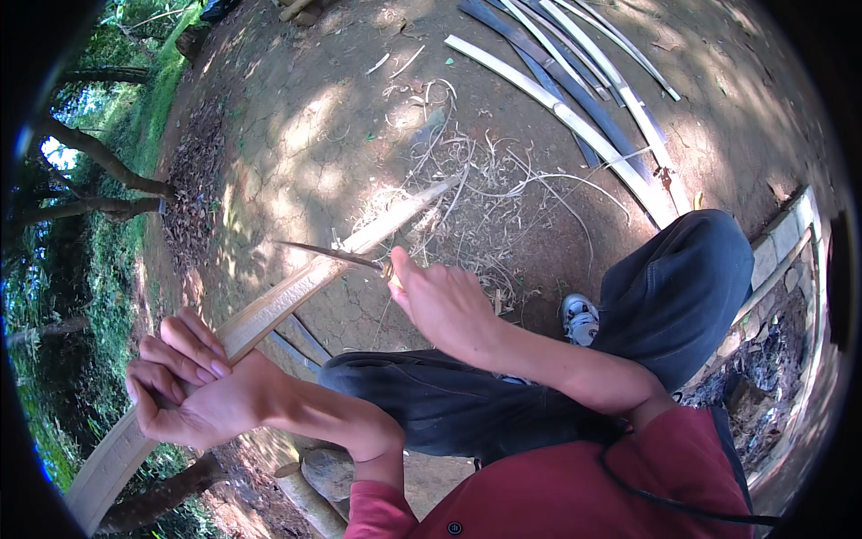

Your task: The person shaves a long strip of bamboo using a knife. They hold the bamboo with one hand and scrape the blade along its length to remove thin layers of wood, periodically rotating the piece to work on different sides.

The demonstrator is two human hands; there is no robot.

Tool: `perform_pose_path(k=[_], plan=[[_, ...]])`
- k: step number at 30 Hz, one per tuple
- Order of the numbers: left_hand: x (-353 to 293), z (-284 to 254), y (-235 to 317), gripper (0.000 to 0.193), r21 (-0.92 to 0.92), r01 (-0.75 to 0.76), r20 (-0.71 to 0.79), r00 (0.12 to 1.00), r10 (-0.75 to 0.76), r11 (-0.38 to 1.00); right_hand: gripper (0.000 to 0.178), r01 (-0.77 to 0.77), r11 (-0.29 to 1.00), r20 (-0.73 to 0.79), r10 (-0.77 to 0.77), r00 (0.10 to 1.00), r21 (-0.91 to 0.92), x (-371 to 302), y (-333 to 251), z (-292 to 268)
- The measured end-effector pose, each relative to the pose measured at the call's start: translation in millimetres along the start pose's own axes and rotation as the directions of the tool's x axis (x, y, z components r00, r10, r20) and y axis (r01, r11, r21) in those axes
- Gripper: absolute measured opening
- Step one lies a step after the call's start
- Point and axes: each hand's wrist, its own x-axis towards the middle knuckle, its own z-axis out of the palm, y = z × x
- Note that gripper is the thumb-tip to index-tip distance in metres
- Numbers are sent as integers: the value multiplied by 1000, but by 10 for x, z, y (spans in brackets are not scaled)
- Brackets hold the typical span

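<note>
A long pale split-bamboo strip [278,301] slants from the lower left up to the middle, its far tip over the shavings. Near its lower part, my left hand [193,382] is closed around it, palm turned up. My right hand [444,301] is closed on the handle of a knife [328,252], most of the handle hidden by the fingers. The thin blade lies across the strip and points left, touching or very close to its upper face. A small curled sliver shows beside the blade.
Thin curly shavings [494,193] lie heaped on the cracked earth ahead. Several long slats [561,108], pale and dark, spread at the upper right near my bent knee [678,278]. A low block edging [786,238] runs along the right. Cut logs [310,503] lie below my left arm; trees stand left.
</note>
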Motion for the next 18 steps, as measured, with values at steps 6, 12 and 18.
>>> perform_pose_path(k=[6,12,18], plan=[[83,-91,-45,34,-40,13,-4,1000,-13,999,27,7,999,116,-11,993,35,-114,-229,-96],[56,-28,-18,34,-18,19,25,1000,-18,1000,27,16,999,-26,-17,1000,-31,0,107,106],[50,-46,-30,35,-59,19,18,1000,-18,998,26,13,986,120,-34,992,168,-209,-354,-241]])
